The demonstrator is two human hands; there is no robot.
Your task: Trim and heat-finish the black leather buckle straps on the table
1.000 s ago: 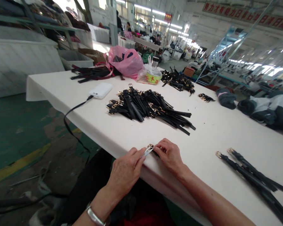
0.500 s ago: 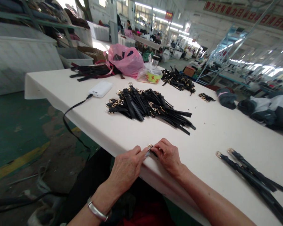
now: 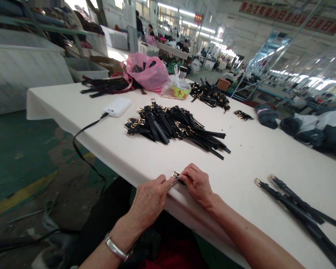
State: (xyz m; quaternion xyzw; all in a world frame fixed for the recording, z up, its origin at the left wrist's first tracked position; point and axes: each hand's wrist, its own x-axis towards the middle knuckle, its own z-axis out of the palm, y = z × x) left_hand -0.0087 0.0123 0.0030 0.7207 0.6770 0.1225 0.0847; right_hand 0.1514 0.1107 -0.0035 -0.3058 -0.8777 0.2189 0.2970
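At the near edge of the white-covered table (image 3: 145,160), both hands meet at a small gold buckle (image 3: 175,174) on a short black strap. My left hand (image 3: 151,198) pinches the strap and buckle from the left, index finger pointing at the buckle. From the right, my right hand (image 3: 197,185) grips the strap just beside the buckle, fingertips pressed together. Most of this strap is hidden under the fingers. Beyond the hands lies a heap of black buckled straps (image 3: 162,123). A few finished-looking straps (image 3: 294,209) rest to the right, gold buckles toward the left.
A white power bank (image 3: 117,107) with a black cable (image 3: 82,130) lies at left. Farther back are a pink plastic bag (image 3: 147,73), more black straps (image 3: 210,95) and a small buckle pile (image 3: 243,115). Dark rolled cloth bundles (image 3: 310,130) line the right edge.
The gold buckle shows more plainly between the fingers and sits slightly farther left. The hands keep nearly the same pose, and the whole view has shifted a little.
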